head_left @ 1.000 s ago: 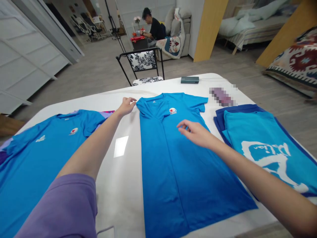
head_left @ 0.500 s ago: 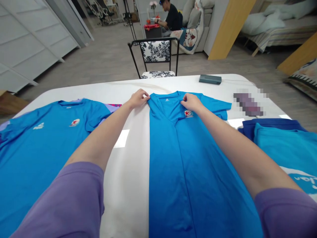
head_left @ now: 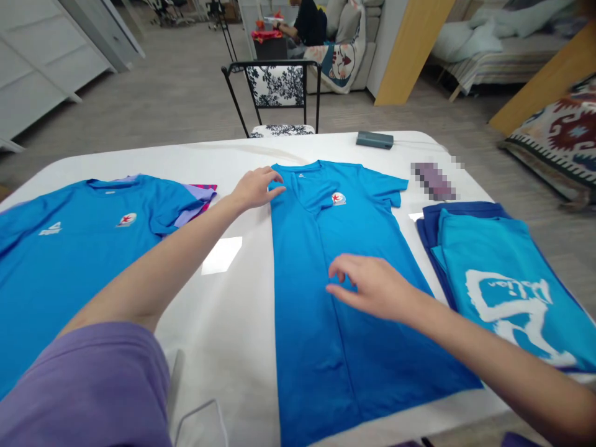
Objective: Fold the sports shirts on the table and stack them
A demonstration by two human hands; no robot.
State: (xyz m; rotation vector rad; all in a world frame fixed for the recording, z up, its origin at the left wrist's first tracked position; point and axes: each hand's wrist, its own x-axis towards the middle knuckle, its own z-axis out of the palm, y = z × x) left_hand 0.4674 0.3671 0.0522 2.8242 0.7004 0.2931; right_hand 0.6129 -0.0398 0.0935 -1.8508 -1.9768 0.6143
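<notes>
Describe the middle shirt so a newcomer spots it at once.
Find the white table with the patterned chair at its far edge. The middle shirt lies there between another blue shirt on the left and folded clothes on the right. Unlike those, it is folded in along one side, with one sleeve sticking out right.

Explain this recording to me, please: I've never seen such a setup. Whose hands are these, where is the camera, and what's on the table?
There's no machine here, just the bare left hand and right hand of the person wearing the camera. It sits on their head, looking forward and down.

On the white table, a blue shirt lies in the middle, another shirt to the left, and folded clothes to the right.

The left hand is by the middle shirt's collar; the right is over its body. Both look open, gripping nothing; whether fingertips touch cloth is unclear.
</notes>
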